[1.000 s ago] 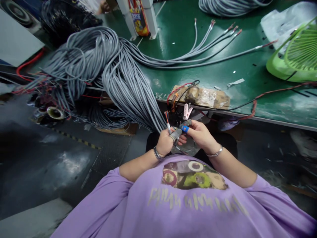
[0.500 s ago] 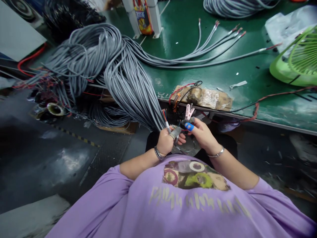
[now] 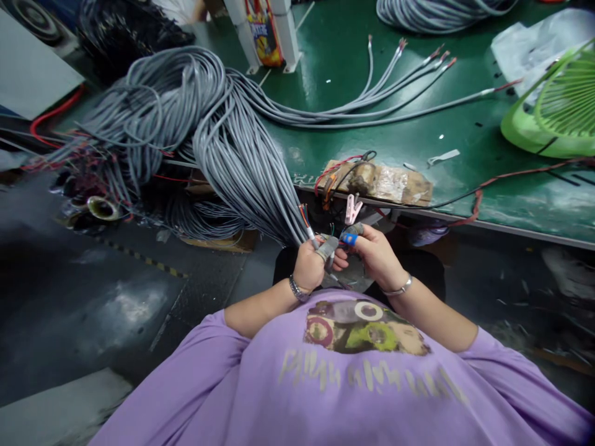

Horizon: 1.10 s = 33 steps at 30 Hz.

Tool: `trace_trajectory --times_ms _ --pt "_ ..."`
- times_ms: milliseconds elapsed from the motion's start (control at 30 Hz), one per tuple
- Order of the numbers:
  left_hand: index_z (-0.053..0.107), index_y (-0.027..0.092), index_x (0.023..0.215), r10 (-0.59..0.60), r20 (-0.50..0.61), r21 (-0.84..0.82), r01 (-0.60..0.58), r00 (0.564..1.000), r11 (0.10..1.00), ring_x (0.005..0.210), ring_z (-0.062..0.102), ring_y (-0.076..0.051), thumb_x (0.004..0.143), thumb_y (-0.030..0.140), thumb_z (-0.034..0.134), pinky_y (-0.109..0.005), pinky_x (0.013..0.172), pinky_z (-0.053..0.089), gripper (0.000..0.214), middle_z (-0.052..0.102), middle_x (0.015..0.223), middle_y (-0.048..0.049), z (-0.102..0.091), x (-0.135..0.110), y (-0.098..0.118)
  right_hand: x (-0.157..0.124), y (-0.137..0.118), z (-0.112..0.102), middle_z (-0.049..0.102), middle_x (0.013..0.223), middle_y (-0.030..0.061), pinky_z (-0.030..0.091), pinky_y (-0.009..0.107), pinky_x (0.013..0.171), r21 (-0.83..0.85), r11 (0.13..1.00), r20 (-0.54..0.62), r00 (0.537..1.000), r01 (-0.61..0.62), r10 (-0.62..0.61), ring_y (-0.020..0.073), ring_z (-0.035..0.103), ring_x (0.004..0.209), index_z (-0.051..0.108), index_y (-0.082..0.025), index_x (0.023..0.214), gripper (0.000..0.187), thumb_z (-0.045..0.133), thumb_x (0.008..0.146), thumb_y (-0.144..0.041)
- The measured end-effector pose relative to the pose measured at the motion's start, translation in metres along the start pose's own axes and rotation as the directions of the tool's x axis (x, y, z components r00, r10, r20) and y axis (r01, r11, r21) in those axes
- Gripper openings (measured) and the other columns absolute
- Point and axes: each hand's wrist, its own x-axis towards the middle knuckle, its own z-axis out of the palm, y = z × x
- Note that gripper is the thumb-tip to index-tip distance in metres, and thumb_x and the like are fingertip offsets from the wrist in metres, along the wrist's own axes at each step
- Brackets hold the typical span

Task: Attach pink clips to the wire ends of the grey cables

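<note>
A thick bundle of grey cables (image 3: 253, 161) hangs over the bench edge down to my lap. My left hand (image 3: 312, 263) is closed around a cable end (image 3: 310, 231), whose thin coloured wires stick up above the fist; a grey cover sits on the thumb. Close on its right, my right hand (image 3: 374, 251) pinches thin wires at the cable's end, with a blue band and a grey cover on its fingers. The fingertips hide most of those wires. Just above the right fingers, a pink clip (image 3: 353, 209) is at the bench edge.
A taped cardboard piece (image 3: 390, 183) lies along the edge of the green bench (image 3: 325, 148). Several stripped cable ends (image 3: 437, 59) stretch across the top. At right stand a green fan (image 3: 534, 127) and a plastic bag (image 3: 530, 46); another cable coil (image 3: 437, 15) lies at the back.
My right hand has moved slightly left, closer to my left hand, and its fingers have turned. The left hand keeps its grip on the cable. The whole view has shifted a little.
</note>
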Motion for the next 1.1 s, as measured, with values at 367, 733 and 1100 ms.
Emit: trace_trajectory --times_ms 367,733,1100 --pt "0.053 0.015 0.073 -0.024 0.026 -0.047 0.026 0.999 0.999 0.04 0.059 -0.013 0.066 0.056 0.074 -0.02 0.037 0.043 0.046 0.065 0.056 -0.0007 -0.003 -0.005 0.014 0.014 0.002 -0.031 0.057 0.065 -0.0034 0.044 0.022 0.055 0.093 0.991 -0.054 0.994 -0.092 0.097 0.0071 0.047 0.056 0.064 -0.018 0.072 0.024 0.081 0.066 -0.034" --pt "0.06 0.012 0.069 -0.078 0.176 0.19 0.044 0.981 0.981 0.048 0.064 -0.013 0.075 0.055 0.069 -0.022 0.047 0.049 0.045 0.067 0.06 -0.0054 0.002 -0.006 0.015 0.015 -0.018 -0.03 0.065 0.063 -0.0016 0.044 0.024 0.054 -0.162 0.979 0.046 0.99 -0.127 0.136 0.0106 0.056 0.055 0.064 -0.016 0.07 0.035 0.089 0.056 -0.038" --pt "0.056 0.015 0.072 -0.089 0.109 0.026 0.087 0.99 0.996 0.045 0.062 -0.014 0.071 0.055 0.073 -0.022 0.042 0.047 0.043 0.067 0.06 -0.0037 0.004 -0.002 0.017 0.005 -0.012 -0.023 0.059 0.057 -0.003 0.037 0.025 0.051 -0.159 0.986 -0.04 0.999 -0.042 0.036 0.0098 0.047 0.05 0.057 -0.018 0.066 0.041 0.083 0.063 -0.05"
